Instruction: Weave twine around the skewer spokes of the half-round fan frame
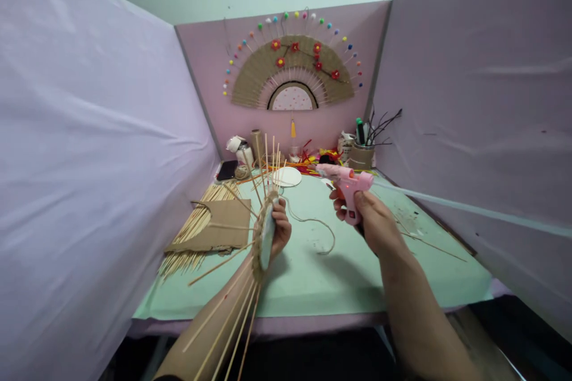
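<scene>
My left hand [281, 227] is closed on a half-round base [267, 235] with a pale face and a twine-like edge, tilted nearly on edge. Thin wooden sticks [223, 261] fan out from its rim, upward, leftward and down over my forearm. In my right hand [373, 217] is a pink glue gun [351, 187], its nozzle pointing left above the table, apart from the base. A clear glue stick [447, 204] runs out of its rear to the right. A loose cord [319, 221] curls on the green cloth between my hands.
Cut cardboard [230, 232] lies on a pile of sticks [183, 262] at the left. A white disc [286, 176], jars, a phone [227, 170] and a pot of twigs [361, 156] stand or lie at the back. A finished fan [292, 53] hangs on the rear panel.
</scene>
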`<state>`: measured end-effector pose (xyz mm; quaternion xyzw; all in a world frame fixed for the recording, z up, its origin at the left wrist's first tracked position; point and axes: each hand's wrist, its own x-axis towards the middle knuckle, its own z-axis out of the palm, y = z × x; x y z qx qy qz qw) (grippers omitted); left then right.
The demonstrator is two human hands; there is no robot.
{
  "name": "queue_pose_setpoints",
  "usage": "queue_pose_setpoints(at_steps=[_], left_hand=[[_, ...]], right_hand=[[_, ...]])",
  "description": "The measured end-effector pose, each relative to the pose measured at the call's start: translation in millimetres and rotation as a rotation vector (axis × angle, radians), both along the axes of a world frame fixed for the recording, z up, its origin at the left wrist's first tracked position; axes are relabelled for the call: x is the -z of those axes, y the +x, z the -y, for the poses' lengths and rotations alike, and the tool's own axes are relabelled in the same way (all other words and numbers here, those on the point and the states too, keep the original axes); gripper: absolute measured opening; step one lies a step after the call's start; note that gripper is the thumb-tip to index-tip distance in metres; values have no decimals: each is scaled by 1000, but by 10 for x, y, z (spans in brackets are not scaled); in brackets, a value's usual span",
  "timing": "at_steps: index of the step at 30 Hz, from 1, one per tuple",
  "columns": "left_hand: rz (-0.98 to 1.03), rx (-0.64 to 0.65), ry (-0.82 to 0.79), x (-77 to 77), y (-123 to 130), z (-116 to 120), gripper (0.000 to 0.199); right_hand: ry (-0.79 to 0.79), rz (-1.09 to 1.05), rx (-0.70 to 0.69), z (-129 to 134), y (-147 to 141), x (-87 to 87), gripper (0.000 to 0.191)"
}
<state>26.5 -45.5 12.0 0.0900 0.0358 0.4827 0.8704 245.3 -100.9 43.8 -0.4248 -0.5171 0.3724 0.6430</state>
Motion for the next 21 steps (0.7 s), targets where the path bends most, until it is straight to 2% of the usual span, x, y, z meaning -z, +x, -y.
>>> queue_pose_setpoints(at_steps=[3, 7, 14, 21], left_hand=[[36, -10, -21, 30, 39, 228, 34], [31, 7, -8, 49, 69, 385, 33], [99, -23, -68, 2, 83, 449, 31], [104, -50, -81, 27, 80, 447, 29]], right_hand=[[18, 21, -116, 100, -207, 42, 46], [23, 77, -176, 231, -336, 58, 47], [23, 77, -214, 346, -434, 66, 43], [15, 111, -232, 350, -467, 135, 42]])
